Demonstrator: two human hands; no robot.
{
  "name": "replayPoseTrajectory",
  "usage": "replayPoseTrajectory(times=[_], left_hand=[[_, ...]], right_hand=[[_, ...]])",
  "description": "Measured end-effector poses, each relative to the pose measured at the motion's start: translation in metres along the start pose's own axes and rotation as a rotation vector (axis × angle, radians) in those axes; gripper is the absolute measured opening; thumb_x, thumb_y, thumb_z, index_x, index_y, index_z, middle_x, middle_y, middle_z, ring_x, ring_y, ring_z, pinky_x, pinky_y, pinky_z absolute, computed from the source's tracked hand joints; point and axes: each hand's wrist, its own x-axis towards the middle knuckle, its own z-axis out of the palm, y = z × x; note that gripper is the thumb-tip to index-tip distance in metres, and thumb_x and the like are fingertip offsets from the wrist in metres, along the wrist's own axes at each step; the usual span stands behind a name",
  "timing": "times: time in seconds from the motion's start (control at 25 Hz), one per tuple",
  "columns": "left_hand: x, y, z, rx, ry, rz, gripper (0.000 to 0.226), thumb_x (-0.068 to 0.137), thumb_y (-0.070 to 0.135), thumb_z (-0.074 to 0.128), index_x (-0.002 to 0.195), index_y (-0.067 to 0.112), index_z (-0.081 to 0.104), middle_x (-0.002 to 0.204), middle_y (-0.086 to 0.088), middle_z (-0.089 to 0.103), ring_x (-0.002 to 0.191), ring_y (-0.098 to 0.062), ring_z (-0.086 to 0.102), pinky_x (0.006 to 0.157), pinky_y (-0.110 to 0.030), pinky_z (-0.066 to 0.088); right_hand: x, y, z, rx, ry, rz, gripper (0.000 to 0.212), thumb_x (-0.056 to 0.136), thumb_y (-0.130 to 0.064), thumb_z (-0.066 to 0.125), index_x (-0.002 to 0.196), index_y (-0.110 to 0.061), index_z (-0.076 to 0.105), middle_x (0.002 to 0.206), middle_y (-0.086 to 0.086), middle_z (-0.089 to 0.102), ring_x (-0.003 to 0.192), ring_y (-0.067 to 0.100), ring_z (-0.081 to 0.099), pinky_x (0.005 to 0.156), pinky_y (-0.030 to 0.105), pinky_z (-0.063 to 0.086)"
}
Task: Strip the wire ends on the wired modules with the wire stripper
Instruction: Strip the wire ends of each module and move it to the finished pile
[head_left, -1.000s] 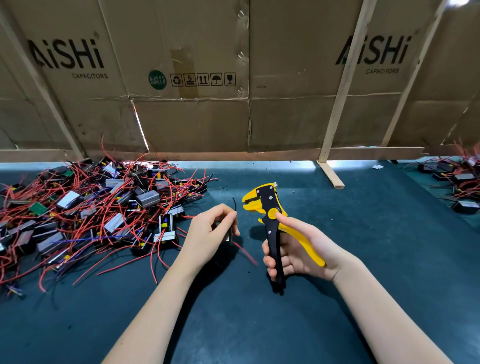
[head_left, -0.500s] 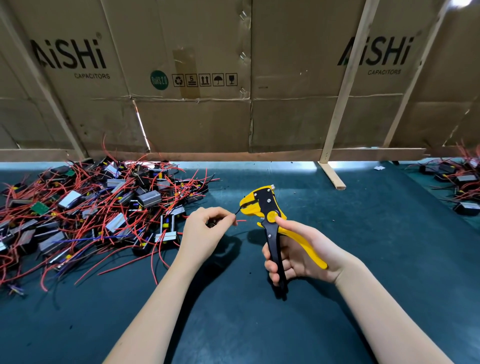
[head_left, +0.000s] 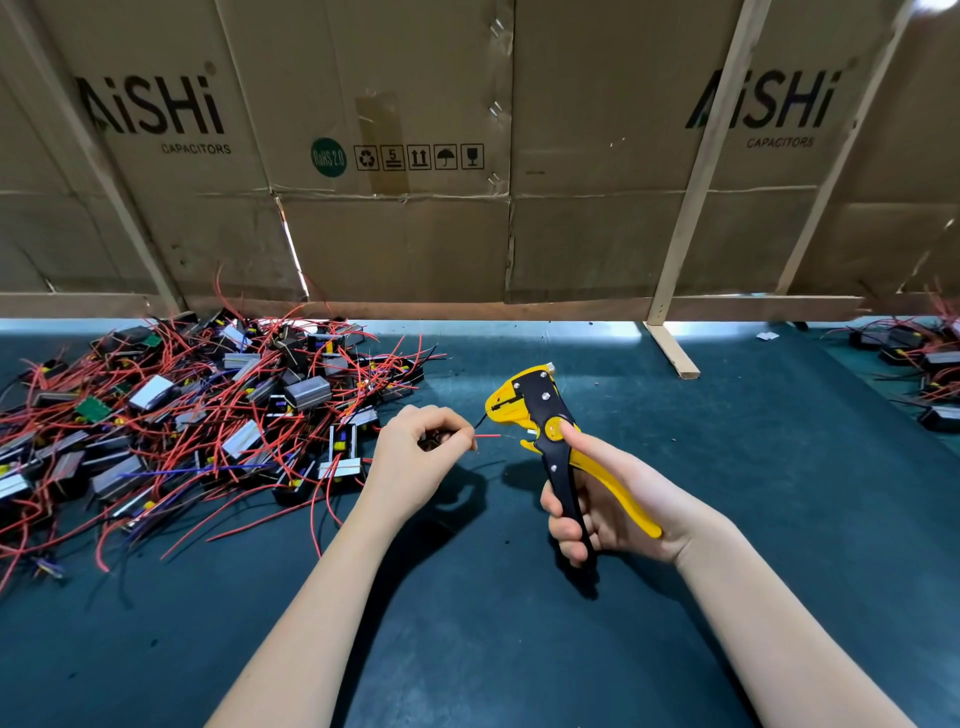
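Note:
My left hand (head_left: 415, 457) curls round a small dark wired module (head_left: 432, 440), mostly hidden in the fist, and pinches its wires. A black wire (head_left: 480, 418) runs from the fingertips up to the jaws of the yellow and black wire stripper (head_left: 540, 421); a short red wire (head_left: 488, 436) sticks out to the right just below the jaws. My right hand (head_left: 602, 499) grips the stripper's handles, holding it upright with the head toward the left hand.
A large pile of wired modules (head_left: 208, 415) with red wires covers the left of the dark green table (head_left: 519, 649). More modules (head_left: 919, 374) lie at the far right. A cardboard wall (head_left: 415, 156) with wooden struts (head_left: 670, 353) closes the back.
My left hand moved right and brought the wire ends up to the stripper's jaws. The stripper shifted slightly toward the left hand, and the black wire now reaches its jaws.

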Motion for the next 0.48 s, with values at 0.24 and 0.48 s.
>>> replayPoseTrajectory(times=[0.24, 0.48], left_hand=[[-0.0016, 0.0013, 0.0003, 0.03, -0.011, 0.025, 0.013, 0.073, 0.025, 0.061, 0.061, 0.028, 0.065, 0.069, 0.001, 0.063, 0.08, -0.012, 0.049, 0.07, -0.019, 0.037], [-0.0014, -0.0015, -0.0004, 0.084, -0.028, 0.041, 0.021, 0.079, 0.009, 0.068, 0.063, 0.022, 0.066, 0.067, 0.002, 0.061, 0.081, -0.015, 0.049, 0.072, -0.027, 0.039]], right_hand=[[-0.0012, -0.002, -0.0008, -0.003, -0.016, 0.045, 0.07, 0.079, -0.08, 0.051, 0.075, -0.01, 0.057, 0.068, 0.011, 0.051, 0.057, 0.028, 0.051, 0.058, 0.03, 0.048], [0.0021, -0.003, 0.0034, 0.046, 0.137, 0.022, 0.067, 0.08, -0.078, 0.049, 0.06, -0.015, 0.05, 0.053, -0.002, 0.041, 0.041, 0.013, 0.034, 0.039, 0.021, 0.032]])
